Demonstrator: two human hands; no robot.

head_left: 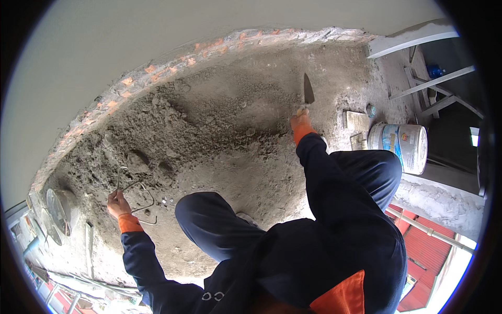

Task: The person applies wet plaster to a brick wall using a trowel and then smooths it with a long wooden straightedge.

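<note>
My right hand (300, 124), in an orange cuff, is closed around the handle of a pointed trowel (309, 90). The trowel's dark blade points away from me, over the grey, dusty floor. At the left, my left hand (119, 204) pinches thin bent metal rods (150, 194) with hooked ends. Whether these are one piece or two, I cannot tell. Just beyond the rods lies a heap of loose grey mortar rubble (157, 118), which spreads along the wall toward the trowel.
A curved strip of exposed brick (157, 73) runs along the foot of the grey wall (94, 57). On the right are a white bucket (413, 149), a flat rectangular board (357, 121) and a metal-legged frame (442, 83). A round container (60, 212) sits at far left.
</note>
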